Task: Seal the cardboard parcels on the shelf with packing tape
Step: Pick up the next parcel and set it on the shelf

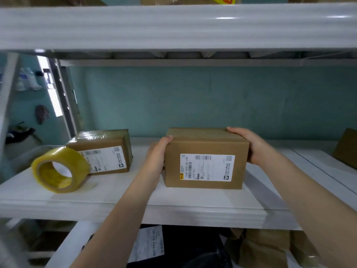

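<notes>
A brown cardboard parcel (206, 146) with a white shipping label on its near face stands on the white shelf (173, 202), just right of centre. My left hand (157, 157) grips its left side, thumb over the top edge. My right hand (249, 144) holds its right side, fingers on the top rear corner. A second parcel (108, 151), wrapped in clear tape on top, lies to the left. A roll of yellowish packing tape (59, 169) stands on edge at the shelf's left end, leaning against that parcel.
A white shelf board (173, 26) hangs close overhead. Another brown box (346, 147) sits at the far right edge. Below the shelf lie a labelled dark bag (185, 248) and brown paper packages (266, 248). A teal wall backs the shelf.
</notes>
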Motion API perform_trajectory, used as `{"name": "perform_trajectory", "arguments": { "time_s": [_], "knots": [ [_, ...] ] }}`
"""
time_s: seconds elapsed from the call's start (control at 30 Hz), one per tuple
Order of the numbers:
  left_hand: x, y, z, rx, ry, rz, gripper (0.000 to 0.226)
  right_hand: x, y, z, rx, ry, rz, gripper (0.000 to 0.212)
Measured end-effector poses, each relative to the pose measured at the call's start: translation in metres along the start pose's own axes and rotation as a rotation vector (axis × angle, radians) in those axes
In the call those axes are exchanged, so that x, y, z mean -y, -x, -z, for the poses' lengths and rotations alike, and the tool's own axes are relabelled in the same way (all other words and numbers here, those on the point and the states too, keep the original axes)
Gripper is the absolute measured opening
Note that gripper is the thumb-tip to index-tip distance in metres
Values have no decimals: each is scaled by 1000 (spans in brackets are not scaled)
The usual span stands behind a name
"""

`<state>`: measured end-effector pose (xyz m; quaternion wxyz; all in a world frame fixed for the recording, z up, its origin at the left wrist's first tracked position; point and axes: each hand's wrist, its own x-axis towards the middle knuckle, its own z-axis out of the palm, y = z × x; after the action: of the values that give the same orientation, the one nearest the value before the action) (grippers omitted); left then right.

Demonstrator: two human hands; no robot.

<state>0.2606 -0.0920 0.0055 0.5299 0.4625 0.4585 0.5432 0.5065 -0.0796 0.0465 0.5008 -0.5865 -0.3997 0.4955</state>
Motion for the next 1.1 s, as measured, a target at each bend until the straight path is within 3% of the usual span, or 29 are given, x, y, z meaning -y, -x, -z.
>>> {"name": "perform_trajectory", "arguments": {
  "time_s": [0.1,0.2,0.27,0.33,0.4,0.5,0.67,0.83,0.97,1.03,1.1],
  "knots": [
    [-8,6,10,-149,128,-164,51,3,-4,1,-67,-27,-15,24],
    [-27,17,43,-435,184,-514,22,18,-3,8,-220,-59,98,14],
    [-37,29,72,-714,119,-682,11,29,-6,11,-338,2,215,13],
    [-39,35,102,-1001,47,-741,13,36,-3,4,-389,104,345,16],
    [-34,36,126,-1134,5,-652,12,42,1,-12,-388,236,469,14],
    [-8,39,146,-1140,-68,-499,9,48,7,-42,-357,382,646,8],
    [21,45,160,-1021,-258,-356,32,50,12,-80,-349,569,770,18],
    [16,34,177,-870,-428,-352,51,54,22,-102,-250,472,833,13],
    [8,24,178,-729,-464,-239,37,53,26,-110,-149,366,801,20],
    [5,21,175,-722,-624,-195,28,51,29,-111,-103,355,783,24],
    [4,20,174,-725,-571,-228,21,46,31,-112,-70,364,787,25]
  ]
}}
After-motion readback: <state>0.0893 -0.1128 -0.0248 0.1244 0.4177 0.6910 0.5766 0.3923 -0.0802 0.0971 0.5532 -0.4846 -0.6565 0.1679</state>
